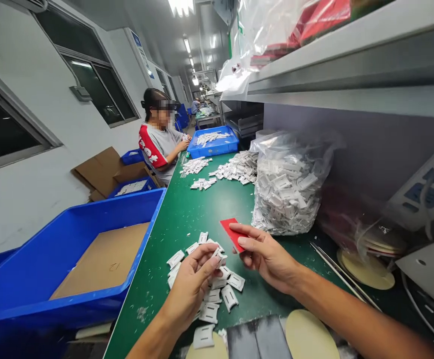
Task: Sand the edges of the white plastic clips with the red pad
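Observation:
Between the thumb and fingers of my left hand (198, 267) is a small white plastic part (220, 255), partly covered by the fingertips. My right hand (264, 254) pinches a flat red strip (231, 230) by its near end, the far end pointing up and left. A small gap lies between strip and part. Under and around my left hand, several loose white slotted parts (229, 297) are scattered on the green tabletop (157, 271).
A clear bag of white parts (288, 189) stands at the right, below a shelf (344, 65). On the left sits a large blue bin (90, 214) with cardboard inside. Farther off, a co-worker (160, 134) sits by a blue tray (217, 145). Pale discs (310, 336) lie nearest me.

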The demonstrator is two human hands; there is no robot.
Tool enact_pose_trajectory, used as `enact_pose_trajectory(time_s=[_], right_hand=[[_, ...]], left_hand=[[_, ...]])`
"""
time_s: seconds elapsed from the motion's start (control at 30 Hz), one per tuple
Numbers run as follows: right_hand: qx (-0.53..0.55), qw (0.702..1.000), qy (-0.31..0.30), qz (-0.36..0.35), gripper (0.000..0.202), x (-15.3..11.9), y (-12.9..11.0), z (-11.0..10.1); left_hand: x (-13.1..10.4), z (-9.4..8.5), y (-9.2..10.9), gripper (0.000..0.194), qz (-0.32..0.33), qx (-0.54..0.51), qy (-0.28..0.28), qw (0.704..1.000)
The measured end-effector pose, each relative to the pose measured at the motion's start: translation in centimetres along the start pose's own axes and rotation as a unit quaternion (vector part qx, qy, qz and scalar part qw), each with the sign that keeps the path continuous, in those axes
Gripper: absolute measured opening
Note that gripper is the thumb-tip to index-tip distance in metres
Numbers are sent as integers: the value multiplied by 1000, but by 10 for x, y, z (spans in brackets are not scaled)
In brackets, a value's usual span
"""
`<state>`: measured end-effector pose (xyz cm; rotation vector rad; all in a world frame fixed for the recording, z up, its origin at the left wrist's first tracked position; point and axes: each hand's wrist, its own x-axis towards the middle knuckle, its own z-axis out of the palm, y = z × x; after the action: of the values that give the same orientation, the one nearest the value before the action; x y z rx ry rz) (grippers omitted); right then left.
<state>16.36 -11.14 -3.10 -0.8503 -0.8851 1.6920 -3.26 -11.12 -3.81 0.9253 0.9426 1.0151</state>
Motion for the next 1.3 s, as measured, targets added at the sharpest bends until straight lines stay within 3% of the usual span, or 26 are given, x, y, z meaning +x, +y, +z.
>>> enact_pose_trajectory(time_s=[0.13, 0.2, 0.5, 0.63, 0.77, 0.87, 1.0, 1.17, 1.23, 1.3], right_hand=[[-33, 999, -33, 3, 46, -1, 1, 2], [-61, 998, -21, -17, 41, 1, 0, 1], [-120, 991, -12, -51, 37, 3, -9, -4], [-132, 990, -30, -26, 41, 3, -8, -5], [-123, 991, 39, -44, 30, 9, -9, -4], [-93, 993, 57, -37, 30, 11, -11, -4], [-28, 999, 36, -15, 30, 6, -13, -3], [45, 996, -71, 28, 33, -4, -11, 1], [8, 994, -112, 19, 29, -5, -9, 2], [-78, 994, -66, -45, 26, -3, -8, 2]], left_hand=[[-4, 5, 4, 19, 1, -25, -48, 999], [-6, 7, 4, 18, 0, -24, -61, 998], [-8, 8, 1, 18, 5, -26, -71, 997], [-10, 6, 1, 17, 8, -14, -91, 996], [-11, -1, 1, 22, 11, -9, -116, 993], [-10, -5, 2, 20, 62, 3, -75, 995], [-9, -3, 3, 29, 133, 120, 28, 983], [-16, 4, 4, 25, 177, 208, 77, 959], [-18, 6, 3, 21, 177, 234, 79, 953], [-19, 6, 3, 17, 174, 255, 73, 948]])
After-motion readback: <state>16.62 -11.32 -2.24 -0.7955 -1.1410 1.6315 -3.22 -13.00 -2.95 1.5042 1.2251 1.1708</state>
